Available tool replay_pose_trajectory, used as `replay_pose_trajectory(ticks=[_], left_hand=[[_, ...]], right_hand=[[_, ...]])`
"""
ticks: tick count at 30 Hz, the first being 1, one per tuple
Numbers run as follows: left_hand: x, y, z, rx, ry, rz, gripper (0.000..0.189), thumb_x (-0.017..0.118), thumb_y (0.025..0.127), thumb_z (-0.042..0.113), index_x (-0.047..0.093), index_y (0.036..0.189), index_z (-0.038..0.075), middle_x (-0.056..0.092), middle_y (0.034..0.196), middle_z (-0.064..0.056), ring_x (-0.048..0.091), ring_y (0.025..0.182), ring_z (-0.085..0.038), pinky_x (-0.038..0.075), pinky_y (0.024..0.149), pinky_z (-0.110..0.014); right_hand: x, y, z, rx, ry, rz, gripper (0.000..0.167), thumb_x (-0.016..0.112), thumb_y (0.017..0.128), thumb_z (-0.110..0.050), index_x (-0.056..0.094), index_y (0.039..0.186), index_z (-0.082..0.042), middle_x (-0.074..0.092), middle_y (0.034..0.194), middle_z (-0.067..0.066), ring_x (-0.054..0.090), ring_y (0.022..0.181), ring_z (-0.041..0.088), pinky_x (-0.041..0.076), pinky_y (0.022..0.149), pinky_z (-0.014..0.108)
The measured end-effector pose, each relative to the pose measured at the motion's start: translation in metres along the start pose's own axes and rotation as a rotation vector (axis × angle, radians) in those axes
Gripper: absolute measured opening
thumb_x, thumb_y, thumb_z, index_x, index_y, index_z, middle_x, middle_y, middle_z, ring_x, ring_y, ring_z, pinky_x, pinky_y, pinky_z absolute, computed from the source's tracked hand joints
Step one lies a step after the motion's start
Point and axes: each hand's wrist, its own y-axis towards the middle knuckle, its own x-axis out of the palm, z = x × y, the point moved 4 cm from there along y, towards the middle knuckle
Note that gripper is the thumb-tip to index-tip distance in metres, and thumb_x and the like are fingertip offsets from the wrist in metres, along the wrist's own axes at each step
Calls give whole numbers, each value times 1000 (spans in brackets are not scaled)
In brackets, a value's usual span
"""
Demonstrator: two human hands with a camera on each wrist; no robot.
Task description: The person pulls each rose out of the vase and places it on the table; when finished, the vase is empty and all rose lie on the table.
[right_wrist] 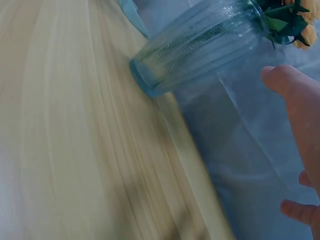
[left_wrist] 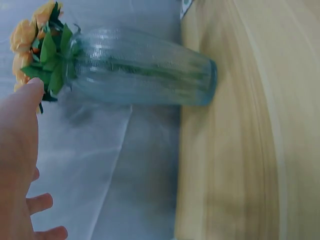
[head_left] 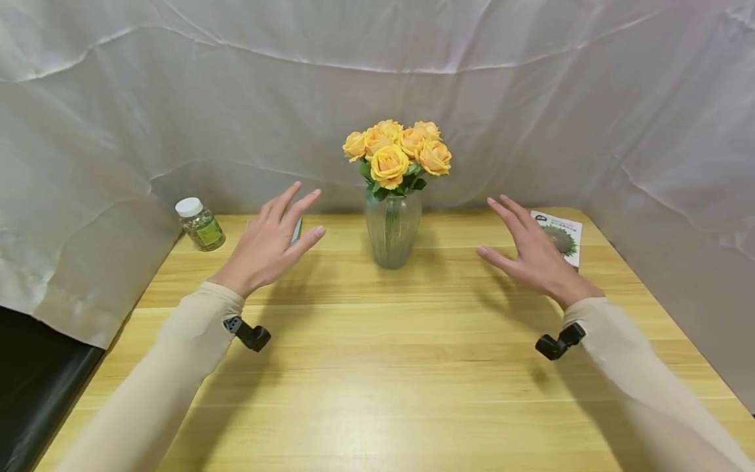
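Note:
A ribbed clear glass vase (head_left: 393,229) stands upright near the back of the wooden table, holding yellow roses (head_left: 390,165) with green leaves. To its left, my left hand (head_left: 268,239) hovers over the table with fingers spread and nothing in them. On the other side my right hand (head_left: 533,255) is also raised, its fingers extended and thumb apart. Both hands are apart from the vase. Behind the left hand, a small teal item (head_left: 297,231) is mostly hidden. The right hand partly covers a white packet (head_left: 569,229) printed with a spiky green round picture.
A clear jar (head_left: 203,231) with a white lid and green label stands at the table's back left corner. Grey cloth (head_left: 265,118) hangs along the back and sides of the wooden table (head_left: 377,367). Something black (head_left: 41,380) lies beyond the left edge.

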Motion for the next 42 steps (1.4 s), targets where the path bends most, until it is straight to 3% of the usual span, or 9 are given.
replay_pose_trajectory(ticks=[9, 19, 29, 33, 36, 42], left_hand=[[3, 17, 30, 67, -65, 33, 66, 41, 112, 64, 26, 172, 41, 4, 185, 5, 18, 168, -40, 21, 129, -77], [14, 30, 54, 143, -130, 79, 59, 46, 113, 58, 37, 167, 35, 14, 184, 4, 23, 167, -34, 25, 131, -72], [19, 39, 76, 195, -284, 104, 52, 44, 115, 52, 46, 161, 27, 26, 180, 1, 22, 167, -23, 26, 132, -66], [22, 47, 80, 217, -350, 112, 50, 46, 115, 47, 50, 158, 22, 32, 178, -3, 23, 166, -23, 27, 134, -61], [25, 53, 83, 227, -382, 123, 48, 49, 115, 41, 51, 156, 16, 38, 174, -6, 25, 165, -24, 26, 135, -57], [30, 62, 85, 203, -379, 150, 49, 55, 114, 34, 54, 155, 8, 46, 169, -11, 33, 159, -28, 29, 134, -52]], right_hand=[[17, 28, -29, -74, 90, 15, 90, 73, 104, -42, 18, 175, -38, 16, 184, 3, 26, 166, 40, 39, 123, 72], [39, 43, -55, -212, 247, 34, 84, 78, 102, -20, 31, 172, -15, 26, 180, 12, 32, 163, 38, 49, 119, 64], [55, 50, -73, -301, 391, 38, 77, 78, 101, -10, 40, 167, -18, 33, 174, 15, 40, 158, 38, 53, 117, 58], [62, 55, -74, -280, 507, 20, 77, 76, 102, -5, 39, 168, -20, 32, 175, 10, 38, 160, 37, 52, 118, 59], [67, 58, -71, -216, 623, 2, 77, 72, 104, -4, 36, 170, -22, 26, 178, 4, 33, 163, 34, 47, 123, 59], [75, 64, -66, -133, 771, 3, 70, 67, 107, -3, 36, 168, -18, 11, 184, -1, 29, 165, 37, 38, 127, 66]])
